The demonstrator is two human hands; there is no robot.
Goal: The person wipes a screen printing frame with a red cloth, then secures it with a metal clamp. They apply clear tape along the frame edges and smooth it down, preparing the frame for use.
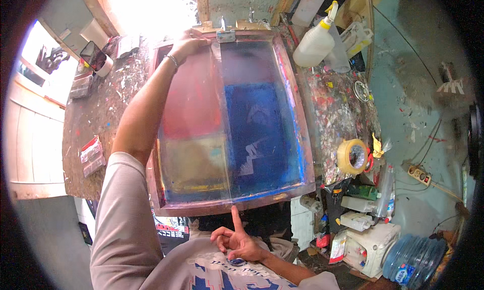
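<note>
A wooden screen printing frame (301, 139) lies on the worktable in front of me. Its mesh is stained red, yellow and blue, and a narrow clear strip (225, 139), apparently tape, runs down the middle from far rail to near rail. My left hand (189, 44) reaches to the far rail, fingers bent over it beside the metal hinge clamp (226, 36) and close to the strip's far end. Glare washes out part of those fingers. My right hand (239, 241) is low at the near rail. Its index finger points up to the strip's near end, the other fingers loosely curled.
A roll of clear tape (352, 157) stands on the paint-spattered table (121, 103) at right. Behind it are a white spray bottle (315, 45) and other containers. A phone (93, 55) is at far left, a small packet (92, 156) nearer. A blue water jug (413, 260) lies lower right.
</note>
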